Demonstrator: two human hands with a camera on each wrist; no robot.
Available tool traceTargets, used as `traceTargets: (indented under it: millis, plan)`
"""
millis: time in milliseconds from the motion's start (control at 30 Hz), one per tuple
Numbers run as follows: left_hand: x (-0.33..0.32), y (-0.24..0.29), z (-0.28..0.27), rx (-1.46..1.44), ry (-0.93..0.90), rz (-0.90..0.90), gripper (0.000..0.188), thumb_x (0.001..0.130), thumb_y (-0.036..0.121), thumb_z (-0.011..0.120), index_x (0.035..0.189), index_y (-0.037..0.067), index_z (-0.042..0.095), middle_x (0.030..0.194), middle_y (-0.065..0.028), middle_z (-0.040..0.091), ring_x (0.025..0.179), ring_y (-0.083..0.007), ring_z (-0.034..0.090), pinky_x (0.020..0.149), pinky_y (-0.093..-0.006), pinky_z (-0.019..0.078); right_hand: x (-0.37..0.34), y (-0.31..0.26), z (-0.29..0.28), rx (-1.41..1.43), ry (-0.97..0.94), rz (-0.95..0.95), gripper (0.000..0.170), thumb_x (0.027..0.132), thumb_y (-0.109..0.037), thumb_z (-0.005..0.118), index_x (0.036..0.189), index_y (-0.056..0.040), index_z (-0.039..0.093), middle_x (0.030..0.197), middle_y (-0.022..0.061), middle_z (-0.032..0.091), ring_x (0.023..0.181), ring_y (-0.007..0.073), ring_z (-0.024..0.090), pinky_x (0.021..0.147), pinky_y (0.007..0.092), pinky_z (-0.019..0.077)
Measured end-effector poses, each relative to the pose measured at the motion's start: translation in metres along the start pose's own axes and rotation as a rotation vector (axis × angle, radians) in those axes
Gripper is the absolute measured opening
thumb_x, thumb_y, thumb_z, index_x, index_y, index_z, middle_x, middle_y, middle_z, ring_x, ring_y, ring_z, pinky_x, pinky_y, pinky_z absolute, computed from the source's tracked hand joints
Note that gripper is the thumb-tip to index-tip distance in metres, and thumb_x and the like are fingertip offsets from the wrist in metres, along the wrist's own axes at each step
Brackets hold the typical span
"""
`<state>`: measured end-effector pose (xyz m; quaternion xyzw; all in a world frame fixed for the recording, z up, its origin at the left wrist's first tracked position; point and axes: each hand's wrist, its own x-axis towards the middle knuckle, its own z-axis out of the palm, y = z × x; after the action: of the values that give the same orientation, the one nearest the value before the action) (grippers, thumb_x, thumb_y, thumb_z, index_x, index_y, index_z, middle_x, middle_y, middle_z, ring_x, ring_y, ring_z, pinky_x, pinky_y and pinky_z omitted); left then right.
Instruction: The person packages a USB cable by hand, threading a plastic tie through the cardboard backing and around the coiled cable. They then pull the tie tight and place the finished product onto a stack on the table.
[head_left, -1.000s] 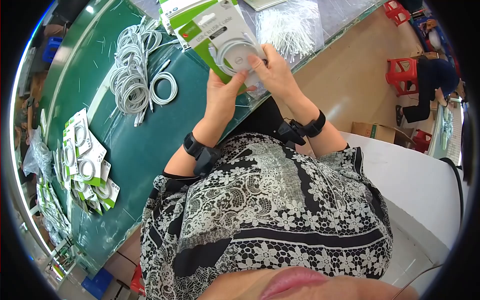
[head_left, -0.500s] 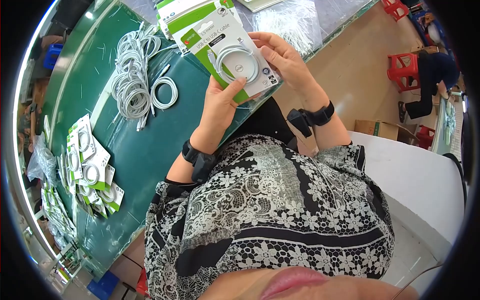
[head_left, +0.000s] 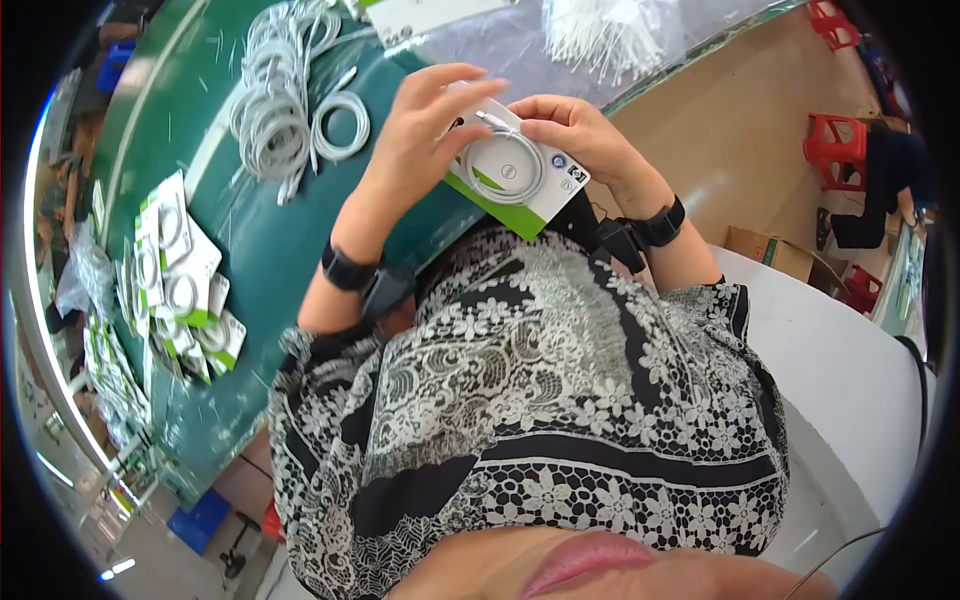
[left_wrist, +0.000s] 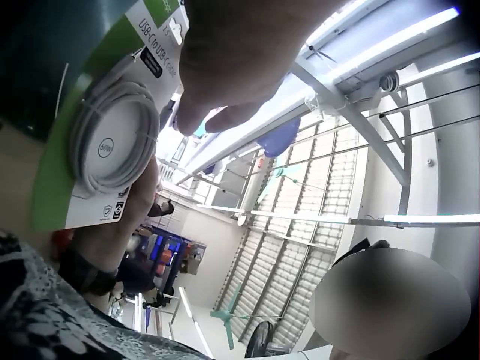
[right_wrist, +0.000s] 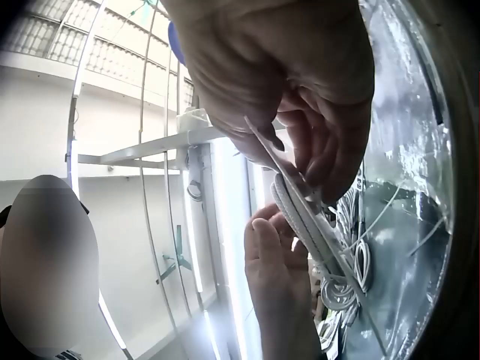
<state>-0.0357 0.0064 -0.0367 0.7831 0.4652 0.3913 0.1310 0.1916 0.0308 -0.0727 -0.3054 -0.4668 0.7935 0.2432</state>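
Observation:
My right hand (head_left: 585, 135) pinches the right edge of a white and green USB-C cable card (head_left: 556, 192), held tilted in front of my body. A coiled white cable (left_wrist: 85, 139) is fixed on the card's face, and its printed label shows in the left wrist view. My left hand (head_left: 425, 125) hovers over the card's upper left part, its fingers extended and partly covering it. In the right wrist view, the left hand's fingers (right_wrist: 262, 236) are close beside the coil, while the thumb and fingers of the right hand are at the card's edge.
A pile of loose coiled cables (head_left: 275, 110) lies on the green table (head_left: 290, 260), with one separate coil (head_left: 341, 126) beside it. Several carded cables (head_left: 180, 280) are heaped at the left. White ties (head_left: 600, 35) and more cards (head_left: 420, 15) lie at the far edge.
The card has come down toward my body, away from the stacked cards. My left hand has let go of its lower left edge and moved up over its top; the right hand still holds it.

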Motion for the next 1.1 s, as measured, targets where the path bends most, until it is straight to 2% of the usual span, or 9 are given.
traceTargets:
  millis: [33, 167, 300, 400, 533, 567, 667, 833, 1100]
  plan:
    - [0.000, -0.001, 0.005, -0.038, -0.082, 0.230, 0.018, 0.078, 0.010, 0.069, 0.094, 0.007, 0.064, 0.092, -0.0064, 0.061, 0.084, -0.0245, 0.059, 0.075, -0.0353, 0.0466, -0.002, 0.006, 0.003, 0.008, -0.011, 0.023, 0.033, 0.092, -0.017, 0.058, 0.119, 0.0022, 0.056, 0.108, 0.0076, 0.062, 0.099, 0.0113, 0.059, 0.082, 0.0242, 0.0501]
    - [-0.017, -0.009, 0.011, -0.116, -0.343, 0.203, 0.011, 0.080, 0.005, 0.065, 0.090, 0.005, 0.062, 0.095, -0.0063, 0.060, 0.087, -0.0254, 0.058, 0.075, -0.0323, 0.0481, -0.017, 0.018, 0.013, 0.198, -0.010, 0.183, 0.032, 0.091, -0.021, 0.062, 0.112, 0.0026, 0.058, 0.099, 0.0064, 0.064, 0.090, 0.0106, 0.061, 0.079, 0.0259, 0.0503]
    - [-0.035, -0.002, 0.016, -0.326, -0.383, 0.015, 0.013, 0.080, 0.005, 0.065, 0.092, 0.004, 0.061, 0.098, -0.0063, 0.060, 0.090, -0.0257, 0.057, 0.079, -0.0339, 0.0468, -0.029, 0.018, 0.029, -0.096, 0.080, 0.048, 0.032, 0.087, -0.023, 0.067, 0.106, 0.0006, 0.057, 0.091, 0.0054, 0.064, 0.085, 0.0116, 0.062, 0.072, 0.0280, 0.0510]
    - [-0.045, 0.000, 0.015, -0.279, -0.366, 0.031, 0.012, 0.080, 0.008, 0.065, 0.091, 0.006, 0.059, 0.097, -0.0050, 0.059, 0.089, -0.0251, 0.057, 0.081, -0.0336, 0.0448, -0.038, -0.003, 0.028, -0.754, -0.020, 0.000, 0.032, 0.081, -0.023, 0.073, 0.097, -0.0026, 0.053, 0.090, 0.0077, 0.064, 0.078, 0.0167, 0.065, 0.066, 0.0315, 0.0506]
    - [-0.050, 0.013, 0.016, -0.233, -0.349, 0.073, 0.012, 0.082, 0.008, 0.064, 0.090, 0.006, 0.056, 0.096, -0.0047, 0.059, 0.087, -0.0254, 0.056, 0.081, -0.0333, 0.0439, -0.046, -0.015, 0.054, -1.159, 0.059, -0.037, 0.032, 0.077, -0.017, 0.074, 0.092, -0.0028, 0.050, 0.086, 0.0120, 0.062, 0.075, 0.0262, 0.064, 0.064, 0.0353, 0.0491]
    - [-0.050, 0.015, 0.016, -0.223, -0.344, 0.090, 0.012, 0.082, 0.008, 0.064, 0.090, 0.006, 0.055, 0.096, -0.0048, 0.059, 0.087, -0.0257, 0.056, 0.080, -0.0333, 0.0440, -0.048, -0.013, 0.057, -1.160, 0.057, -0.036, 0.032, 0.077, -0.017, 0.074, 0.092, -0.0028, 0.050, 0.086, 0.0120, 0.062, 0.075, 0.0262, 0.064, 0.064, 0.0353, 0.0491]
    - [-0.054, 0.022, 0.013, -0.217, -0.356, 0.060, 0.011, 0.083, 0.007, 0.063, 0.089, 0.006, 0.054, 0.097, -0.0052, 0.059, 0.087, -0.0266, 0.056, 0.080, -0.0337, 0.0440, -0.052, -0.001, 0.063, -1.170, 0.139, -0.341, 0.029, 0.076, -0.011, 0.072, 0.093, -0.0016, 0.050, 0.086, 0.0144, 0.061, 0.076, 0.0322, 0.061, 0.063, 0.0369, 0.0490]
    - [-0.061, 0.028, 0.013, -0.226, -0.396, -0.017, 0.010, 0.083, 0.006, 0.061, 0.088, 0.005, 0.053, 0.100, -0.0061, 0.059, 0.087, -0.0276, 0.055, 0.080, -0.0345, 0.0439, -0.056, 0.008, 0.063, -1.093, 0.181, -0.347, 0.023, 0.079, -0.009, 0.070, 0.092, -0.0021, 0.052, 0.085, 0.0120, 0.062, 0.076, 0.0303, 0.062, 0.063, 0.0370, 0.0494]
    - [-0.062, 0.028, 0.007, -0.235, -0.398, 0.042, 0.014, 0.080, 0.002, 0.064, 0.090, 0.002, 0.053, 0.106, -0.0108, 0.061, 0.094, -0.0290, 0.057, 0.078, -0.0340, 0.0482, -0.060, 0.009, 0.063, -1.082, 0.212, -0.335, 0.020, 0.078, -0.009, 0.071, 0.090, -0.0024, 0.055, 0.084, 0.0108, 0.062, 0.076, 0.0293, 0.062, 0.064, 0.0360, 0.0499]
